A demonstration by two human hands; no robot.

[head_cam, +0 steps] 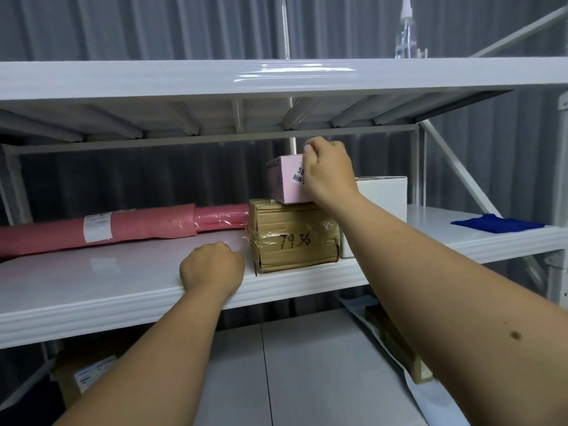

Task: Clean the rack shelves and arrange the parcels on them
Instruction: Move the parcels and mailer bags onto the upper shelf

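On the middle shelf (92,281) of the white rack, at the far left, lies a long pink wrapped roll (101,230) with a white label, set along the back; it looks soft-skinned and light but awkward, and would best be taken under its middle with both hands. In front of it the left hand (212,267) rests on the shelf near the front edge, its fingers (221,249) curled into a loose fist that holds nothing I can see, close beside the taped brown cardboard parcel (292,238) marked in pen. That parcel looks stiff and fairly dense, its glossy tape likely slippery, so the bare cardboard sides are the safer hold. Stacked on its top is a small pink box (284,179) with a printed label, probably light and rigid, easy to tip because it sits a little askew on the parcel below. The right hand (327,173) is on this box at its upper right corner, fingers bent over the top edge and apparently gripping it, though the far side of the grip is hidden. Just right, behind the forearm, stands a white box (384,195), and further right a folded blue cloth (498,226) lies on the shelf. A clear spray bottle (405,32) stands on the upper shelf (153,78).
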